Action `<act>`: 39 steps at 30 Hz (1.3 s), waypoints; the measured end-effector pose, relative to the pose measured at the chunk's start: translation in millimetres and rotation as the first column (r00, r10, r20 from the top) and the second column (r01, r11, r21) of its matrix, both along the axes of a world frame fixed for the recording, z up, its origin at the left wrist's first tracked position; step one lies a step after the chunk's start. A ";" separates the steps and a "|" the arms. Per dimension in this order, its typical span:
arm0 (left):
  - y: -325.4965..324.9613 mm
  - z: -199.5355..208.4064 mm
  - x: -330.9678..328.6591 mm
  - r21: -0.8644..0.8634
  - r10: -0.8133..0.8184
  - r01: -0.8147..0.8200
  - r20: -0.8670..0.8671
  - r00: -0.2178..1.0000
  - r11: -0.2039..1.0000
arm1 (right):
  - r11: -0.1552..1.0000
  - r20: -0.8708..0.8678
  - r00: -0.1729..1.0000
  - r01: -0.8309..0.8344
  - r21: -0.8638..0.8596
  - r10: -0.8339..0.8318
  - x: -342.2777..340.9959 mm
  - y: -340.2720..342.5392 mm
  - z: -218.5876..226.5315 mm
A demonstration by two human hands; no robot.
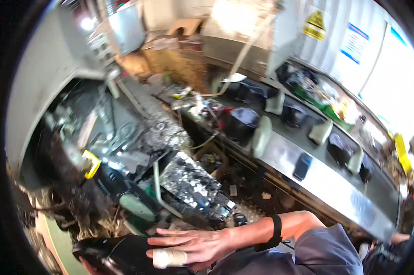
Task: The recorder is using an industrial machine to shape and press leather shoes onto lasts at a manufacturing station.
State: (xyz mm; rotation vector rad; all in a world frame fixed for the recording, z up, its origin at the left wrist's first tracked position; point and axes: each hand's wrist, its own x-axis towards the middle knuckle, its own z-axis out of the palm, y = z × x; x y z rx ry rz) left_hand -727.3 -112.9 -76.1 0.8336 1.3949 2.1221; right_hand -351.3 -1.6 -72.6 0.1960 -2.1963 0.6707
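In the head view, my right hand point(193, 250) lies over the right part of a black object point(120, 254), fingers straight and slightly apart rather than clamped; one is wrapped in a pale bandage point(169, 258). The black object reaches left from under my fingers; I cannot tell how firmly I press it. At its lower left edge a sliver of skin looks like my left hand point(85, 266), too cut off to tell its grip. Beyond stand a machine point(46, 91) with a yellow handle point(92, 165) and a bench point(326, 183) bearing a phone point(303, 166).
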 end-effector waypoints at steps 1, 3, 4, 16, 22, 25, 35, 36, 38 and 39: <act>27.6 8.7 55.1 -0.002 -0.042 0.042 -0.008 0.999 0.999 | 0.997 0.004 0.999 0.041 0.061 -0.042 22.4 -2.7 14.4; 73.8 36.4 163.4 -0.031 -0.203 0.228 0.347 0.916 0.973 | 0.966 -0.115 0.962 0.255 0.050 -0.248 73.4 -17.0 30.2; 95.7 38.2 204.0 -0.029 -0.265 0.325 0.512 0.817 0.945 | 0.932 -0.097 0.929 0.361 0.016 -0.358 110.1 -25.8 35.5; 387.8 -146.1 533.5 -0.528 -0.422 0.270 -0.830 -0.366 0.805 | -0.244 0.346 -0.277 -0.342 -0.907 -0.896 506.3 -279.0 -159.8; 433.8 -122.3 540.0 -0.413 -0.192 0.174 -0.704 -0.684 0.894 | -0.007 0.272 -0.508 -0.464 -0.886 -0.817 670.6 -455.8 -221.6; 371.6 -48.3 580.3 -0.458 -0.257 0.244 -0.782 -0.568 0.855 | -0.490 0.503 -0.645 -0.220 -0.844 -0.576 680.5 -432.6 -249.3; 251.3 -23.7 685.6 -0.697 -0.792 0.676 -0.543 -0.280 0.239 | -0.188 0.157 0.105 -0.446 -0.875 -0.982 481.1 -140.8 -150.8; 285.1 -53.4 673.2 -0.662 -0.822 0.654 -0.559 -0.106 0.365 | -0.318 0.328 0.046 -0.404 -0.858 -0.943 486.4 -150.9 -176.7; 360.8 -109.4 637.6 -0.686 -0.755 0.470 -0.653 -0.062 0.555 | -0.128 0.217 -0.057 -0.655 -0.745 -0.974 500.1 -166.6 -200.2; 398.5 -157.0 612.8 -0.728 -0.867 0.521 -0.497 0.045 0.445 | -0.260 0.266 -0.012 -0.177 -0.949 -0.964 499.5 -189.4 -242.3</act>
